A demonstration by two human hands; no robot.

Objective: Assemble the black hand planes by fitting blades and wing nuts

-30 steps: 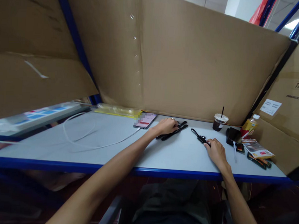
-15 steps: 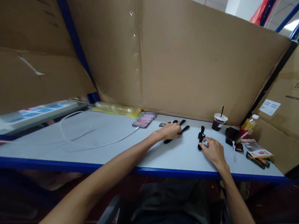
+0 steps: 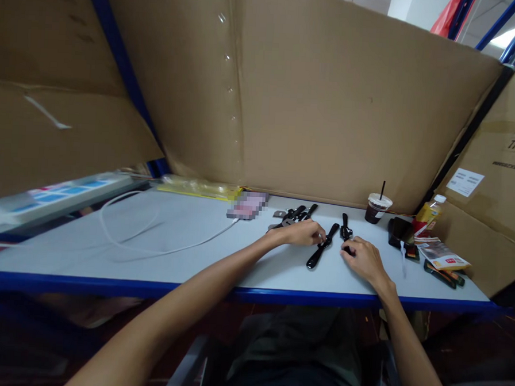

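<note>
My left hand [image 3: 304, 233] has its fingers closed on the middle of a black spokeshave [image 3: 318, 256], which lies slanted with both handles showing. Just right of it, my right hand [image 3: 364, 257] pinches the near handle of a second black spokeshave [image 3: 345, 229]; its far handle points toward the cardboard. Behind my left hand lies a cluster of more black spokeshaves [image 3: 302, 212], partly covered by the hand. A small flat metal plate [image 3: 279, 214] sits at the cluster's left.
A phone [image 3: 248, 206] with a white cable [image 3: 181, 251] lies left of the cluster. To the right stand a drink cup [image 3: 376, 208], a bottle [image 3: 429, 216], a black case [image 3: 397, 232] and a packet [image 3: 442, 254]. Cardboard [image 3: 308, 121] walls the table [image 3: 193, 270].
My left hand has moved right, bringing one spokeshave away from the cluster and closer to the other. My right hand has shifted slightly, its fingers now closer around the near handle.
</note>
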